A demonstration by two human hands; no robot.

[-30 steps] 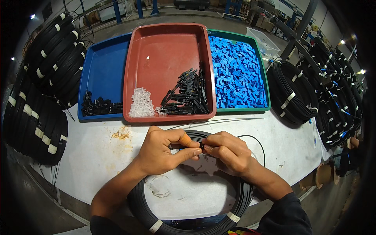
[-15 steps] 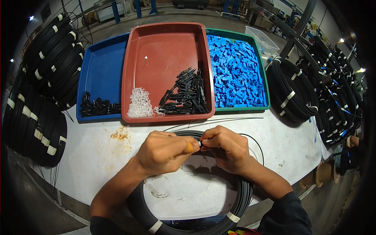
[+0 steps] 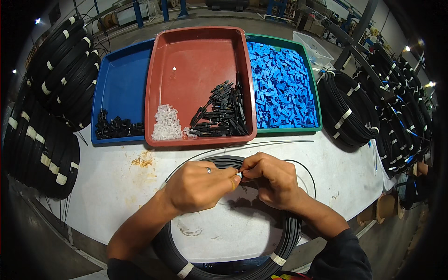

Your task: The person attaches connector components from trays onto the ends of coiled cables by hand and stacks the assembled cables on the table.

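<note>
My left hand point(image 3: 198, 186) and my right hand point(image 3: 273, 179) meet fingertip to fingertip over the white table point(image 3: 116, 186). Between the fingertips I pinch a small white part point(image 3: 238, 174) on the end of a thin black cable. Both hands hover above a large coil of black cable point(image 3: 289, 233) bound with white tape, lying at the table's front edge. A loose thin cable end point(image 3: 261, 144) arcs across the table beyond my hands.
A red tray point(image 3: 196, 70) holds small clear pieces point(image 3: 166, 123) and black connector parts point(image 3: 224, 114). A blue tray point(image 3: 119, 88) with black pieces is left, a green tray of blue parts point(image 3: 282, 88) right. Stacked black cable coils point(image 3: 46, 116) flank both sides point(image 3: 368, 112).
My hands have closed together, the fingertips shifting slightly right over the coil while working the small part on the cable end. Trays and coils stay put.
</note>
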